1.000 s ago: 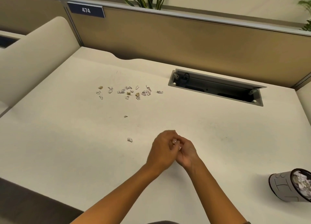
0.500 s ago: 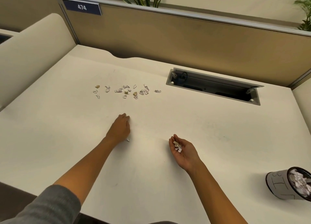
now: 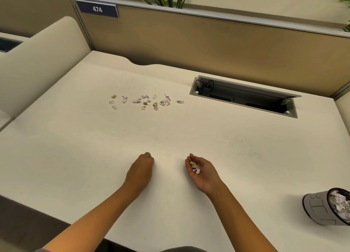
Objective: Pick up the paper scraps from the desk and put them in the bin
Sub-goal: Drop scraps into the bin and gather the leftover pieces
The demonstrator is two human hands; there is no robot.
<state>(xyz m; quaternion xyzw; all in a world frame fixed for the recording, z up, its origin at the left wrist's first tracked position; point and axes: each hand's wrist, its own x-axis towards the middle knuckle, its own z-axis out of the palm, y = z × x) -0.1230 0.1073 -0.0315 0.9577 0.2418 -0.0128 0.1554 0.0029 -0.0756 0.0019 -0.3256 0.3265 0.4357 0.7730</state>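
Note:
Several small crumpled paper scraps [image 3: 145, 101] lie in a loose row on the far part of the cream desk [image 3: 75, 157]. My right hand [image 3: 205, 173] rests palm up near the front middle, cupped around a small pile of collected scraps [image 3: 195, 167]. My left hand [image 3: 141, 169] sits palm down a little to its left, fingers curled shut against the desk; what it holds is hidden. The grey bin [image 3: 316, 208] lies tilted at the front right edge with white paper inside.
An open cable tray [image 3: 244, 95] is sunk into the desk at the back right. Brown partition walls [image 3: 208, 43] close off the back, and a cream divider [image 3: 37, 62] stands at the left. Plants show behind the partition.
My hands came apart. The left reached out over the two loose scraps near the middle, then drew back closed; those scraps are gone from the desk. The right hand stayed cupped.

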